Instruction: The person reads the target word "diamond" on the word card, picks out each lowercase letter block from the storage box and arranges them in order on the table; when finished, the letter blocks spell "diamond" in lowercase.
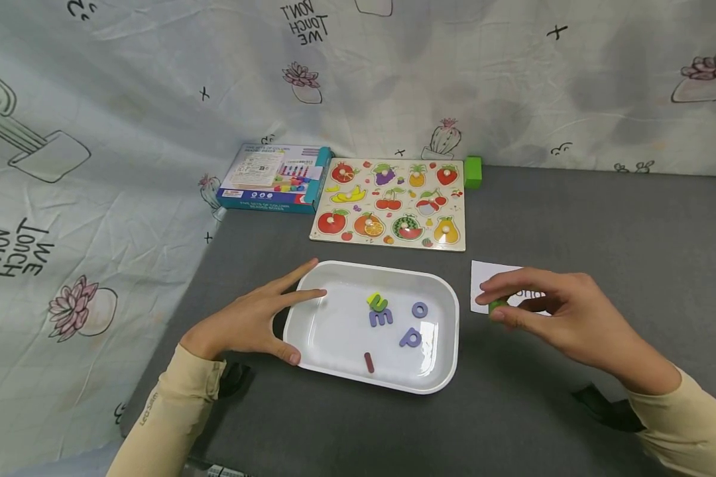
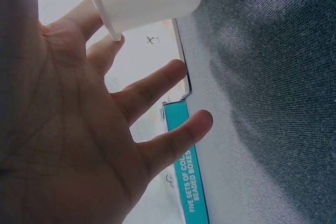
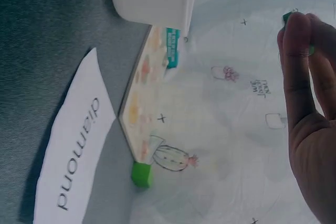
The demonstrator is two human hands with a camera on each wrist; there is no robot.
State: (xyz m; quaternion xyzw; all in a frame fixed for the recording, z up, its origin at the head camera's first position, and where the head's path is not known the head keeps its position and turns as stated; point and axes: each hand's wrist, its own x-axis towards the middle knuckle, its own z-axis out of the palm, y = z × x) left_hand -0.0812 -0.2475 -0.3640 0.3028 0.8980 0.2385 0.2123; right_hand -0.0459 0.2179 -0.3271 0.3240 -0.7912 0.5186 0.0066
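Observation:
My left hand (image 1: pixel 253 318) spreads its fairly straight fingers and thumb along the left end of a white tray (image 1: pixel 453 344), touching its rim. In the tray lie a purple letter m (image 1: pixel 381 318), a purple o (image 1: pixel 419 309), a purple p-shaped letter (image 1: pixel 411 338), a dark red bar-shaped letter (image 1: pixel 368 362), and a green curved letter (image 1: pixel 378 303) overlapping a yellow piece. My right hand (image 1: pixel 563 318) pinches a small green piece (image 1: pixel 498 303) between thumb and fingers, its shape mostly hidden. It is above a white paper card (image 3: pixel 79 140) printed "diamond".
Behind the tray lies a wooden fruit puzzle board (image 1: pixel 388 204). A boxed bead toy (image 1: pixel 274 177) stands to its left, and a green block (image 1: pixel 473 172) touches its right end. A patterned cloth (image 1: pixel 501 79) hangs behind the grey table (image 1: pixel 632 238).

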